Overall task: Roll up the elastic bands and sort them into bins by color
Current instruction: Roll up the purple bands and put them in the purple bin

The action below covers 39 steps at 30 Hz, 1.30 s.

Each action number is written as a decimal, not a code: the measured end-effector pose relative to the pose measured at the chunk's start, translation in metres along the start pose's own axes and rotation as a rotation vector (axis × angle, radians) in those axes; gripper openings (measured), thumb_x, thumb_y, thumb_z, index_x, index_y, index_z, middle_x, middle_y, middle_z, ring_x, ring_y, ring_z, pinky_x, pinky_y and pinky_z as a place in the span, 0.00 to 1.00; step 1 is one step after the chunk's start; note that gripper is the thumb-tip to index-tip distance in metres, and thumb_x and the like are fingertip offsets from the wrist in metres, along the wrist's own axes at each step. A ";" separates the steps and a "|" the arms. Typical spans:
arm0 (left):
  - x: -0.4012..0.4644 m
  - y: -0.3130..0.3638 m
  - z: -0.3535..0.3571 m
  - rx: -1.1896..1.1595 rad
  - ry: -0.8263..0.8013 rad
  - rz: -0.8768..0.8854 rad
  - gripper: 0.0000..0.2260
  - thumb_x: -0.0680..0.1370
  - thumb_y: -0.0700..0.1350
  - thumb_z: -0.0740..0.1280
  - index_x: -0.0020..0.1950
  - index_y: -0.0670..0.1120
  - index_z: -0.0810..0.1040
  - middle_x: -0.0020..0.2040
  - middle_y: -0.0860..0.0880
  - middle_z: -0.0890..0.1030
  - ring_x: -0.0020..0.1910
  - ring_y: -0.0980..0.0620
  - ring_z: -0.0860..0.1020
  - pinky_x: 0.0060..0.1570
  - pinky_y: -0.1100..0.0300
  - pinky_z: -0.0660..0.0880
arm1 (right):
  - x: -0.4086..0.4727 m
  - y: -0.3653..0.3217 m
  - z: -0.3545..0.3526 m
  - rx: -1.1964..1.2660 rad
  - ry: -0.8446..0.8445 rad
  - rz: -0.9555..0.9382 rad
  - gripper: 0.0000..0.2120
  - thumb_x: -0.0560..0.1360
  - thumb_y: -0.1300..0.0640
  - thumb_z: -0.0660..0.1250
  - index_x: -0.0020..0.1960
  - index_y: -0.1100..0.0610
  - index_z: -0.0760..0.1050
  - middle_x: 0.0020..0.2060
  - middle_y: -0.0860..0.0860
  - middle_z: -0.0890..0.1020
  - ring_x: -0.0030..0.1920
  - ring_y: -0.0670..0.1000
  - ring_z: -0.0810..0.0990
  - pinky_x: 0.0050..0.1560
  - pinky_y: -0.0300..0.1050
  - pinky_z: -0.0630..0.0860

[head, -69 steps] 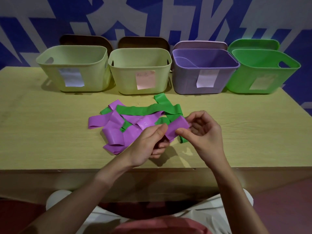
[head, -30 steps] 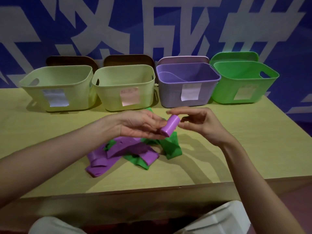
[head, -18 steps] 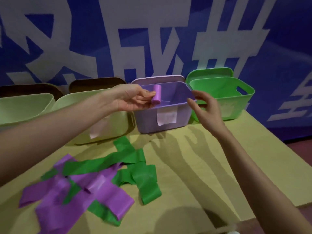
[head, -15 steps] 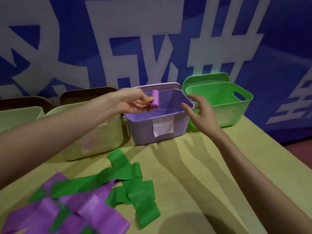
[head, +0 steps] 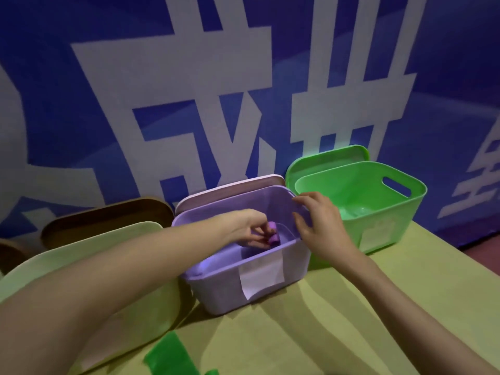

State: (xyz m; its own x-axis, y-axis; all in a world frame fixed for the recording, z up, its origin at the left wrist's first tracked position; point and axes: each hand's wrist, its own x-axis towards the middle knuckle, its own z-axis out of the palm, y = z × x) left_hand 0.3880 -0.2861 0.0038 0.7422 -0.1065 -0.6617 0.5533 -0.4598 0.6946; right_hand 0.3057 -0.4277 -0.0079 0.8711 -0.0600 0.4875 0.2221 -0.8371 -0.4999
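My left hand reaches down inside the purple bin and pinches a rolled purple elastic band low in the bin. My right hand rests with relaxed fingers against the bin's right rim, holding nothing. A white label hangs on the bin's front wall. The green bin stands just to the right. One end of a green band shows at the bottom edge; the rest of the pile is out of frame.
A pale yellow-green bin stands left of the purple one, under my left forearm. Lids lean behind the bins: brown, lilac, green. A blue and white wall rises right behind. The wooden table extends to the right.
My left hand has carried the purple roll from above the bin's rim down into the purple bin. My right hand has moved onto the bin's right rim. The view has shifted closer.
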 end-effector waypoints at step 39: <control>-0.048 0.009 -0.058 -0.007 0.215 0.274 0.06 0.79 0.42 0.62 0.51 0.39 0.73 0.42 0.42 0.78 0.37 0.48 0.78 0.41 0.56 0.77 | 0.000 -0.046 -0.040 0.012 -0.007 -0.075 0.16 0.78 0.57 0.66 0.62 0.64 0.75 0.56 0.60 0.77 0.57 0.61 0.75 0.59 0.52 0.70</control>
State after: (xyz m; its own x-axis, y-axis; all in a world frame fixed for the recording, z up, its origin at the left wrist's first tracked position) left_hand 0.3792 -0.2335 0.0585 0.9260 -0.0364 -0.3759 0.3241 -0.4339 0.8406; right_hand 0.2781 -0.4109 0.0437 0.8548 0.0064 0.5189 0.2919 -0.8327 -0.4706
